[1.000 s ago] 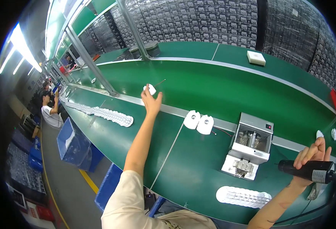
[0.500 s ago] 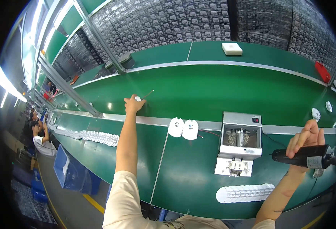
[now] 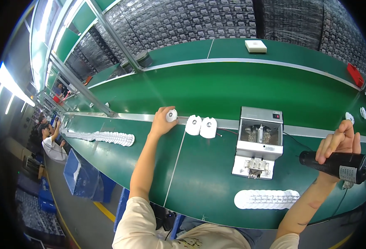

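Note:
My left hand (image 3: 161, 122) grips a small round white plastic part (image 3: 171, 115) above the metal strip at the belt's near edge. Just right of it, two white plastic housings lie side by side, a left one (image 3: 194, 125) and a right one (image 3: 208, 128), with a thin lead beside them. My right hand (image 3: 337, 143) is wrapped round a black electric screwdriver (image 3: 336, 165), held level with its tip pointing left. Between the hands stands a silver screw feeder (image 3: 261, 140) with loose screws in its tray.
An overlapping row of white plates (image 3: 266, 199) lies near the front edge; a longer row (image 3: 104, 137) stretches away left. Small white parts (image 3: 349, 117) rest on the green belt (image 3: 216, 91) at right. A blue bin (image 3: 81, 176) stands below the table, left. A co-worker (image 3: 54, 145) sits beyond.
My left hand has come back from over the green belt toward the two housings, bringing the round white part. The right hand keeps its grip on the screwdriver. The view has shifted slightly.

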Demonstrator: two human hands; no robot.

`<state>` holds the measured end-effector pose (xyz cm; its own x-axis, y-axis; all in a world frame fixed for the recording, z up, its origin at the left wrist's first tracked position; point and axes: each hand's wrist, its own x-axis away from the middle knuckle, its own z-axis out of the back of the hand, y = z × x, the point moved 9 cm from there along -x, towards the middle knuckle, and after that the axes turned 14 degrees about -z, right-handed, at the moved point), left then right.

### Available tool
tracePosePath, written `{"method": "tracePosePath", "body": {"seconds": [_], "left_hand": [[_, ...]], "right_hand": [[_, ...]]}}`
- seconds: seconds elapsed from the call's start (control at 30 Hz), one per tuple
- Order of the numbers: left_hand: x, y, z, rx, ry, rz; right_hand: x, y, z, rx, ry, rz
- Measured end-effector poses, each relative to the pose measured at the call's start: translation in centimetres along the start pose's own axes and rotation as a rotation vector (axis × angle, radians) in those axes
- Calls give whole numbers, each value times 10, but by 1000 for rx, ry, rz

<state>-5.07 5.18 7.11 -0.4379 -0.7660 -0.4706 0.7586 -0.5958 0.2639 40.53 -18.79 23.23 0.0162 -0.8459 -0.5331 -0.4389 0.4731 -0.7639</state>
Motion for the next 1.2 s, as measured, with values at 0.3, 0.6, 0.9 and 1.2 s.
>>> {"method": "tracePosePath", "body": {"seconds": [0.3,0.6,0.9,1.2], "left_hand": [[18,29,-3,67,-10,-19],[25,24,-14,291,-17,38],[34,-16,-19,401,219,239],[51,-44,-26,805,565,411]], "right_hand": [[6,-14,-5,-12,-119,-13],[5,-9,-8,-12,-129,-22],[4,-7,-8,-23,-112,-15],[-1,3,-2,-147,-84,-82]]}}
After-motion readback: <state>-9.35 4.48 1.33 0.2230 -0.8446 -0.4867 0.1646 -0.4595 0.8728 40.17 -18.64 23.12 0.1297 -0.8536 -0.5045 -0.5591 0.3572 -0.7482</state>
